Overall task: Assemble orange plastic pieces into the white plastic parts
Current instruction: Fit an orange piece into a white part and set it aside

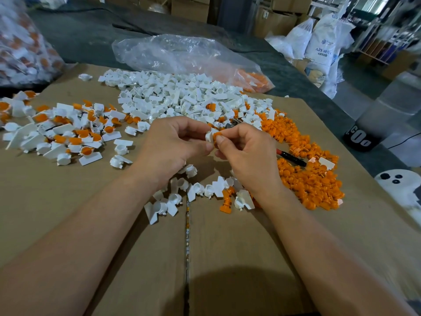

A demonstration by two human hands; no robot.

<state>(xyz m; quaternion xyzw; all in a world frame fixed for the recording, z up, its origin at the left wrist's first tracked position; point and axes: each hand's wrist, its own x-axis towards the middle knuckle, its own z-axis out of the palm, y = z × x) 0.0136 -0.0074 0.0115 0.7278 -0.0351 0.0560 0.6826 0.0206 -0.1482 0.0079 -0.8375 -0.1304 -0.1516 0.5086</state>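
My left hand [173, 144] pinches a small white plastic part [209, 136] above the cardboard. My right hand [247, 153] pinches an orange plastic piece [217, 134] that touches the white part. A big heap of loose white parts [182, 96] lies behind my hands. Loose orange pieces [312, 179] are piled to the right. Finished white parts with orange inserts [68, 131] are spread at the left. A few more white parts [173, 199] and an orange piece [226, 199] lie just below my wrists.
Flattened cardboard [114, 224] covers the work surface. A clear plastic bag [182, 53] lies at the back, and another bag of finished parts [20, 46] at far left. A red-and-black pen [291, 158] lies among the orange pieces. White sacks [319, 42] stand at the back right.
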